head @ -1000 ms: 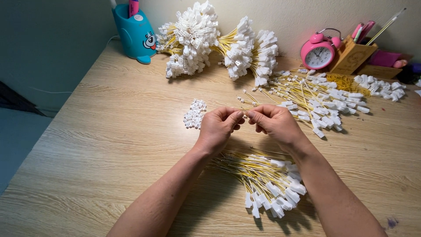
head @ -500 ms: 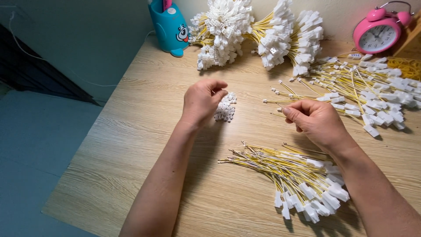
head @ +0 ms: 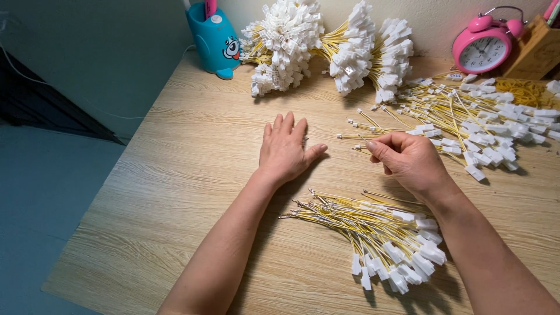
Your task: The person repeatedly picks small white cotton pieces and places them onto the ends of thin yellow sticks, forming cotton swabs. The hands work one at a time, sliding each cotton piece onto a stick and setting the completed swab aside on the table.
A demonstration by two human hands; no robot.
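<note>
The left hand (head: 284, 150) lay flat, palm down, fingers together and thumb spread. The right hand (head: 409, 161) was loosely curled, thumb against bent fingers. Both forearms reached forward, bare.

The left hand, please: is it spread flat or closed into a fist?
Spread flat: the left hand lies palm-down on the table, fingers extended, thumb out.

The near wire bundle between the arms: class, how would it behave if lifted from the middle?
The near wire bundle would probably sag at both ends, as its yellow wires look thin. It seems light. It lies fanned and looks untied, so wires may slip out, dragged by the white plugs.
</note>
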